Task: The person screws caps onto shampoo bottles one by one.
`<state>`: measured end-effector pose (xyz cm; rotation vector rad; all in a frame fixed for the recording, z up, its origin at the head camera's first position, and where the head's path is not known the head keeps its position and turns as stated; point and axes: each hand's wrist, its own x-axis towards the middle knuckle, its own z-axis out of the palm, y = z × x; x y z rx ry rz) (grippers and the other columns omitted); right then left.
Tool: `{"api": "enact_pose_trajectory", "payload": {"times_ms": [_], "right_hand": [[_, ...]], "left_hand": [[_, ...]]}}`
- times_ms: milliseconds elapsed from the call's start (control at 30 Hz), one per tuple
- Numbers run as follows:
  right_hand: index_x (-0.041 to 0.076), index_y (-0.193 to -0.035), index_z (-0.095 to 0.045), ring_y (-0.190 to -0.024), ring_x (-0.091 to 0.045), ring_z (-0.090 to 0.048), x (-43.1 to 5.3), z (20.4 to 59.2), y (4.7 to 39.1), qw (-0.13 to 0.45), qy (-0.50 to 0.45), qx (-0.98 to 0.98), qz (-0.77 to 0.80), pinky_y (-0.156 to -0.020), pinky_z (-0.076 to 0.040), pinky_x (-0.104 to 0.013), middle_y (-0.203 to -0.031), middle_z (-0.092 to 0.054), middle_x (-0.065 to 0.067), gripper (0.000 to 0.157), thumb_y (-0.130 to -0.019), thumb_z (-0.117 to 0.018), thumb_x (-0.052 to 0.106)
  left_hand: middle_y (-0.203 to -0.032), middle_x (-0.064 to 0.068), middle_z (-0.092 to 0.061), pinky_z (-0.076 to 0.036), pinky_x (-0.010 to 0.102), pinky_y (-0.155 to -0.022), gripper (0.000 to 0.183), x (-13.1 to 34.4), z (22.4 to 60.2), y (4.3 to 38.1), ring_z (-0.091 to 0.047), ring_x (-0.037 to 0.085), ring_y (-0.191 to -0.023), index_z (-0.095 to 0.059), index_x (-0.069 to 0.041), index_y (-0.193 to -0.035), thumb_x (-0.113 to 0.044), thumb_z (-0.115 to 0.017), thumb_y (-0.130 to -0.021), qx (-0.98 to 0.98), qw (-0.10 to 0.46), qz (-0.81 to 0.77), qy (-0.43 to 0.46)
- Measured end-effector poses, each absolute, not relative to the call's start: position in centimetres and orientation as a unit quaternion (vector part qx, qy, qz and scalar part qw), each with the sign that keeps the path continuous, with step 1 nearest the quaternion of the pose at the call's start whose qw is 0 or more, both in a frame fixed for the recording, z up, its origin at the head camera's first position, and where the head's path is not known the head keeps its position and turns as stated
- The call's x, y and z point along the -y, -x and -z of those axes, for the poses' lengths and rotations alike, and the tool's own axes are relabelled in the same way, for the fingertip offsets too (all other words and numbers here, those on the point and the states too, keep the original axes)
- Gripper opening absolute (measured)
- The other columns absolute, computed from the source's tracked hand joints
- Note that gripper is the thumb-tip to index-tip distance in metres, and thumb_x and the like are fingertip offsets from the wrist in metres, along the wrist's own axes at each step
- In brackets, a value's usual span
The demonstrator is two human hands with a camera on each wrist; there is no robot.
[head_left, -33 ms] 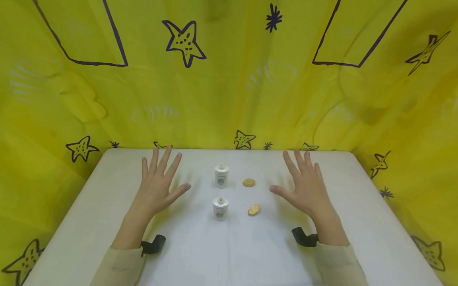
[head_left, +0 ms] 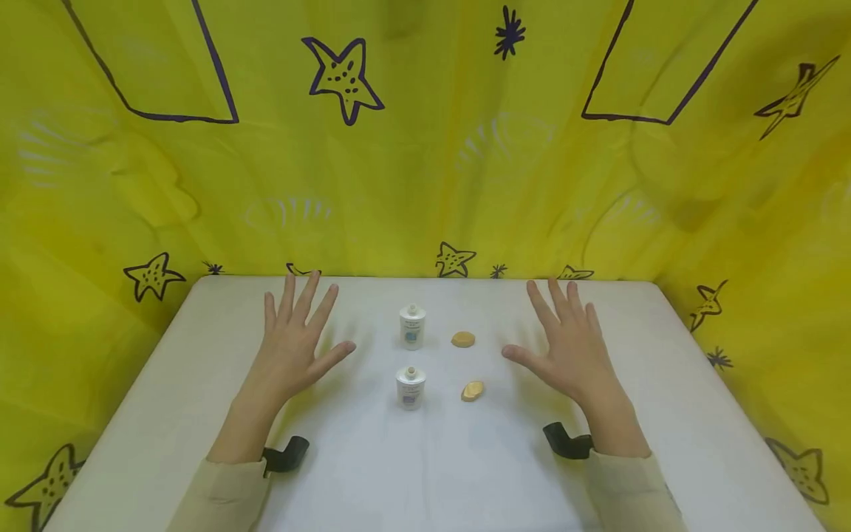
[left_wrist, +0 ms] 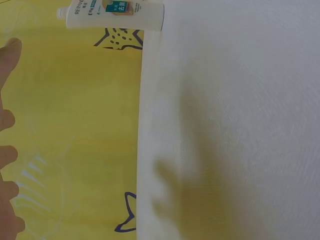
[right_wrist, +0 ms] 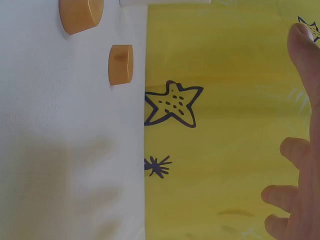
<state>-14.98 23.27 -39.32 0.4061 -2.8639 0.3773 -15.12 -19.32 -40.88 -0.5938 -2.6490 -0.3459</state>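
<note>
Caps (head_left: 463, 340) lie beside upright bottles (head_left: 412, 329), left of the spread right hand (head_left: 572, 351) and nearer it than the spread left hand (head_left: 290, 351).

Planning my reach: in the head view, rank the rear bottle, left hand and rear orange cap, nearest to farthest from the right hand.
1. Rear orange cap: left of the right hand.
2. Rear bottle: left of that cap.
3. Left hand: left of both.

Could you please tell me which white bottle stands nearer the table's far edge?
The back bottle; the front bottle stands on the nearer part of the table.
</note>
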Motion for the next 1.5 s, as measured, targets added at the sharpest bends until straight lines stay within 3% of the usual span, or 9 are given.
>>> {"api": "enact_pose_trajectory", "payload": {"times_ms": [200,467,1067,1200,1367,1500], "right_hand": [[0.028,-0.161,-0.014,-0.153,-0.040,0.003,-22.8,38.9,14.9,0.116,-0.157,0.971,-0.139,-0.118,-0.006,-0.067,-0.166,-0.013,-0.015,0.105,-0.080,-0.064,0.073],[0.029,-0.160,-0.017,-0.153,-0.038,-0.005,-21.5,38.5,14.5,0.130,-0.207,0.958,-0.148,-0.119,-0.012,-0.064,-0.166,-0.015,-0.010,0.108,-0.077,-0.071,0.071],[0.030,-0.159,-0.025,-0.152,-0.039,-0.013,-18.2,39.5,12.9,0.083,-0.276,0.946,-0.148,-0.119,-0.014,-0.062,-0.165,-0.022,-0.010,0.107,-0.072,-0.069,0.076],[0.029,-0.158,-0.028,-0.152,-0.039,-0.013,-17.9,39.7,12.8,0.057,-0.288,0.944,-0.151,-0.120,-0.013,-0.061,-0.164,-0.024,-0.009,0.103,-0.074,-0.072,0.071],[0.031,-0.156,-0.032,-0.151,-0.038,-0.017,-17.5,40.1,12.6,0.024,-0.298,0.942,-0.155,-0.121,-0.015,-0.058,-0.163,-0.029,-0.008,0.103,-0.071,-0.080,0.063],[0.035,-0.156,-0.030,-0.151,-0.038,-0.020,-17.3,40.4,12.6,0.001,-0.301,0.940,-0.161,-0.121,-0.016,-0.057,-0.162,-0.031,-0.007,0.104,-0.070,-0.083,0.059]], "left_hand": [[-0.166,0.017,-0.010,-0.002,0.073,-0.114,0.087,19.0,40.6,15.4,0.007,0.041,-0.152,-0.023,-0.017,-0.159,-0.068,-0.049,-0.093,0.945,0.196,0.133,0.225],[-0.167,0.016,-0.009,-0.007,0.074,-0.114,0.089,18.2,40.3,15.1,-0.004,0.048,-0.150,-0.022,-0.015,-0.160,-0.069,-0.048,-0.094,0.944,0.168,0.151,0.242],[-0.167,0.014,-0.009,-0.014,0.067,-0.117,0.091,15.7,40.9,13.3,-0.006,0.043,-0.152,-0.019,-0.019,-0.160,-0.072,-0.047,-0.092,0.946,0.120,0.146,0.264],[-0.166,0.011,-0.016,-0.019,0.064,-0.118,0.090,15.3,40.7,12.9,-0.015,0.040,-0.151,-0.019,-0.021,-0.160,-0.069,-0.052,-0.092,0.944,0.094,0.173,0.266],[-0.157,0.007,-0.040,-0.035,0.057,-0.113,0.083,15.0,40.4,12.4,-0.041,0.034,-0.142,-0.027,-0.024,-0.158,-0.065,-0.055,-0.092,0.936,0.044,0.227,0.265],[-0.153,-0.002,-0.045,-0.039,0.052,-0.112,0.080,14.8,40.1,12.1,-0.045,0.025,-0.139,-0.032,-0.032,-0.156,-0.068,-0.056,-0.090,0.929,-0.020,0.280,0.243]]}}
